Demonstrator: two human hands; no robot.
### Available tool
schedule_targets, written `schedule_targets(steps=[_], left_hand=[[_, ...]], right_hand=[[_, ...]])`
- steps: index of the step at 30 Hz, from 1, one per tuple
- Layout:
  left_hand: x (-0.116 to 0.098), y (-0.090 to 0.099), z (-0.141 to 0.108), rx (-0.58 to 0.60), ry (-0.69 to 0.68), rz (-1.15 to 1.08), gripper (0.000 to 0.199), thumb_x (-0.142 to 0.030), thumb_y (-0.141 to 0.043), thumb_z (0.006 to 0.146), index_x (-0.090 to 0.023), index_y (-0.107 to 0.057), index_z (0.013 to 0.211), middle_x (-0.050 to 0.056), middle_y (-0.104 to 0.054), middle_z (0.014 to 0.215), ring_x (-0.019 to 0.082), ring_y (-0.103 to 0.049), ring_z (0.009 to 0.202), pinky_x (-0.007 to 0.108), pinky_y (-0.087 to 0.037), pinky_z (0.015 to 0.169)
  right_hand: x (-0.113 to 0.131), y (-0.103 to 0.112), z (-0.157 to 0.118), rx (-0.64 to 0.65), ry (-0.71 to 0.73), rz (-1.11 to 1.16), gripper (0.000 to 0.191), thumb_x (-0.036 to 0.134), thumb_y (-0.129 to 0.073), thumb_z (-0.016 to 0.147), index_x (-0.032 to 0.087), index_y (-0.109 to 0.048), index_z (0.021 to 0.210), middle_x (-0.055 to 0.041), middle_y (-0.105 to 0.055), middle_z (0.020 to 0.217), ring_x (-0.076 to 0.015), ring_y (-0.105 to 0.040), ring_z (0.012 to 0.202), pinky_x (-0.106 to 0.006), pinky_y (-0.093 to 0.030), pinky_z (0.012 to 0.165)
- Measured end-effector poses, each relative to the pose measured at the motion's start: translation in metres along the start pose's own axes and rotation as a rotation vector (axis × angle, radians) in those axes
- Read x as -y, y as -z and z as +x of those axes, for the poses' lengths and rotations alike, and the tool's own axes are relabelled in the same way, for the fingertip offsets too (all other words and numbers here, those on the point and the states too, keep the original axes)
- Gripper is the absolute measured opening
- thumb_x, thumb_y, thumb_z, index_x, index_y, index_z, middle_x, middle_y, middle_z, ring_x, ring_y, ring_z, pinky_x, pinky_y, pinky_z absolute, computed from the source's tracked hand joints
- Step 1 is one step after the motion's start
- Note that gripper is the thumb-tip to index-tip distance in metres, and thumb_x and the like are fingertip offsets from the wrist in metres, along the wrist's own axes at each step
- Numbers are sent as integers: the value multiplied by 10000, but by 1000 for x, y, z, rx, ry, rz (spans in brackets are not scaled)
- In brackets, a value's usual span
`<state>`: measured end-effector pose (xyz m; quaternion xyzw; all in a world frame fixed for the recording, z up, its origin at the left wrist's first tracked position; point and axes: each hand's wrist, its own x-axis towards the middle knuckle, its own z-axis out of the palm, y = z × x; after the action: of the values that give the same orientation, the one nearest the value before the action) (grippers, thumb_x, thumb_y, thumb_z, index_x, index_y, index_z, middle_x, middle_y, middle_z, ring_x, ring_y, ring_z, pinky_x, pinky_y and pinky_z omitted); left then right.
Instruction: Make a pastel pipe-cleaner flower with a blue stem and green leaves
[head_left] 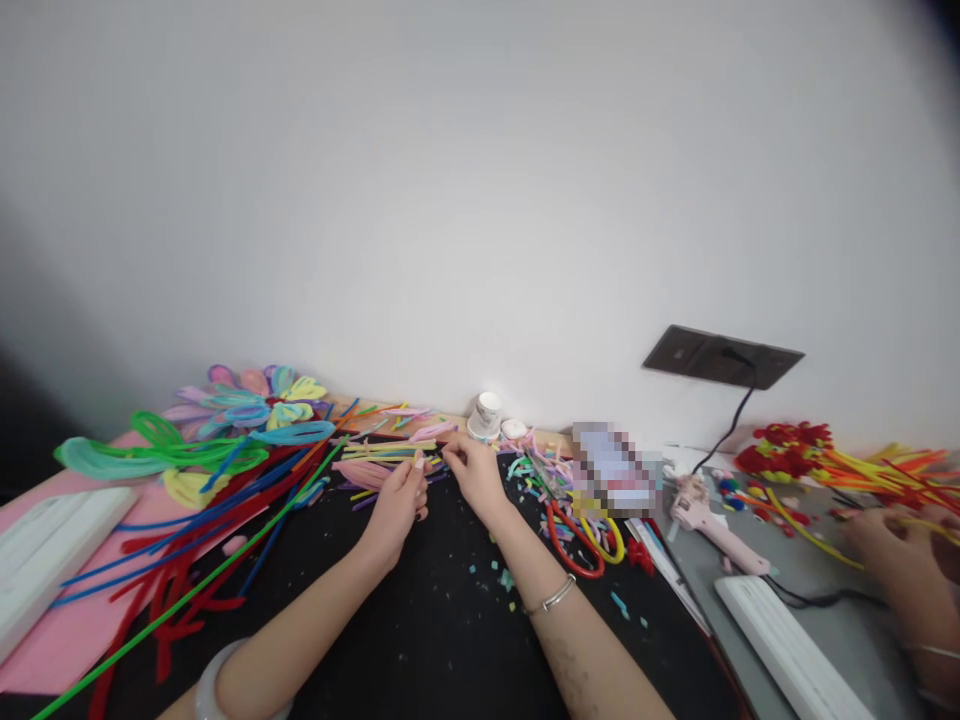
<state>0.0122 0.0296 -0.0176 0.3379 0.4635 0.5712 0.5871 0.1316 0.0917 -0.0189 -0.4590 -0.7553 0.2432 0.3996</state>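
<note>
Above the black table mat (420, 640), my left hand (401, 505) is closed in a pinch, its fingertips pointing up. What it pinches is too small to make out. Close to its right, my right hand (474, 475) bends its thumb and fingers together toward the left hand, and anything between them is too small to tell. The two hands are slightly apart. Pastel pipe cleaners (364, 474) lie just left of and behind the left hand. A paper cup (486, 412) stands upside down behind the right hand.
Red-and-yellow scissors (574, 550) and a blurred-out phone (615, 468) lie right. Beyond are a pink glue gun (720, 530), a white box (787, 645) and another person's hand (900, 555). Pipe-cleaner flowers (255, 400), long green and red stems and a white case (56, 560) lie left.
</note>
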Motion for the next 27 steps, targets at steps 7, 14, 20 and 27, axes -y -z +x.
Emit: schedule_targets(steps=[7,14,20,27], left_hand=[[4,5,6,-63,8,-40,449,-560,-588,704,-160,-525,900,-110,-278,537,26,-216,397,145,-203,386],[3,6,7,-64,37,-62,464,-540,-611,698,-150,-540,938,-118,-264,517,26,-212,392,146,-208,388],[-2,4,7,-95,69,-87,469,-507,-643,676,-142,-545,955,-118,-285,504,30,-227,396,147,-217,388],[1,6,10,-93,77,-105,456,-494,-654,672,-145,-547,946,-117,-282,512,26,-225,394,146,-218,382]], right_hand=[[-10,-1,-1,67,-7,25,155,163,-637,706,160,-616,860,-23,-640,793,-142,-571,684,-248,-432,635],[-13,-3,-3,64,74,-70,150,88,-613,704,168,-652,825,-19,-635,742,-158,-567,707,-274,-415,698],[-11,3,-1,42,110,-19,67,126,-601,737,169,-623,691,-17,-620,734,-143,-526,657,-252,-398,643],[-1,13,4,-48,38,308,91,142,-549,732,176,-527,651,-3,-593,728,-121,-501,617,-235,-402,592]])
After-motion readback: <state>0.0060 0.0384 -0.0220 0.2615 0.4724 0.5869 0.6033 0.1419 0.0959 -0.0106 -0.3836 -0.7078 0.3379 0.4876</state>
